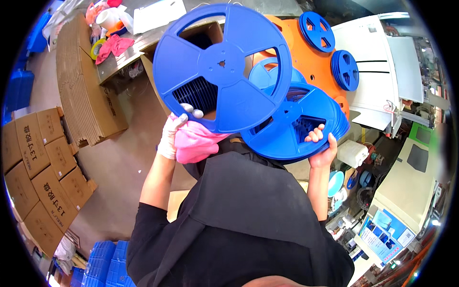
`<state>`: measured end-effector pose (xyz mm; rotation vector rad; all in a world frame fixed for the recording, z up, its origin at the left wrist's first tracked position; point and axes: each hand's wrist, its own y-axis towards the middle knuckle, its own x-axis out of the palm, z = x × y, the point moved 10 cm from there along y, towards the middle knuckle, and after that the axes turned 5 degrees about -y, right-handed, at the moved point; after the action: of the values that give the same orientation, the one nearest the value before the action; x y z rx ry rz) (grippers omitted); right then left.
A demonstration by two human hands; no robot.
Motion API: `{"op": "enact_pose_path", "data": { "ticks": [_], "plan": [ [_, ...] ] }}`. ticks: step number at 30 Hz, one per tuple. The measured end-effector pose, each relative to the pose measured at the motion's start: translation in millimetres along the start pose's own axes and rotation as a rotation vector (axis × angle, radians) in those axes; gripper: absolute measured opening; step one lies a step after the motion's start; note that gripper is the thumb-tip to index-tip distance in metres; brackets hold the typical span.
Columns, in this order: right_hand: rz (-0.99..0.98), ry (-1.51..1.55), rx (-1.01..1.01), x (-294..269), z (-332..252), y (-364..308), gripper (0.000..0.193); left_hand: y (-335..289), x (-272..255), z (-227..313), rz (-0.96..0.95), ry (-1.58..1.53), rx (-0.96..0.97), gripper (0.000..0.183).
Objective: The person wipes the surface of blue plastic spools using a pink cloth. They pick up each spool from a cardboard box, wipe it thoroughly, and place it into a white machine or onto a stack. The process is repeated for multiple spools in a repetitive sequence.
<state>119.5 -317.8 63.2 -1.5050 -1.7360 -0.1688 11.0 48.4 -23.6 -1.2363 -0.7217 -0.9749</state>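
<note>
A large blue plastic reel is held up by my left hand, which wears a pale glove with grey fingertips. Its fingers curl through an opening at the reel's lower rim. Bunched pink cloth sits in that same hand, against the rim. My bare right hand grips the edge of a stack of blue reels, fingertips coming through an opening in the top one. The raised reel overlaps this stack's left part. Behind the raised reel, an open cardboard box holds several dark, upright reels, partly hidden.
An orange round-edged table carries smaller blue reels at the far right. Flattened cardboard is stacked at left, near taped cartons. Another pink cloth lies on the metal bench. A beige machine stands right.
</note>
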Motion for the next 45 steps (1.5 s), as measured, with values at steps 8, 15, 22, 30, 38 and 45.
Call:
{"op": "enact_pose_path", "data": {
  "ticks": [8,15,22,30,38,45],
  "plan": [
    [-0.012,0.002,0.031,-2,0,-6,0.035,-5,-11,-6,0.029,0.043,0.022,0.034],
    [-0.005,-0.015,0.051,-4,2,-8,0.035,-7,-11,-11,0.005,0.099,0.009,0.036],
    [0.020,-0.026,0.028,-12,0,-9,0.034,-9,-76,16,0.237,0.502,0.197,0.026],
    [0.070,-0.020,-0.009,-22,-5,-13,0.034,98,-196,26,0.594,0.759,0.412,0.008],
    [0.186,-0.031,-0.068,-41,-6,-31,0.034,188,-214,39,0.717,1.121,0.379,0.011],
    [0.281,0.008,-0.113,-52,-3,-41,0.036,227,-248,15,0.720,1.139,0.298,0.014]
  ]
}}
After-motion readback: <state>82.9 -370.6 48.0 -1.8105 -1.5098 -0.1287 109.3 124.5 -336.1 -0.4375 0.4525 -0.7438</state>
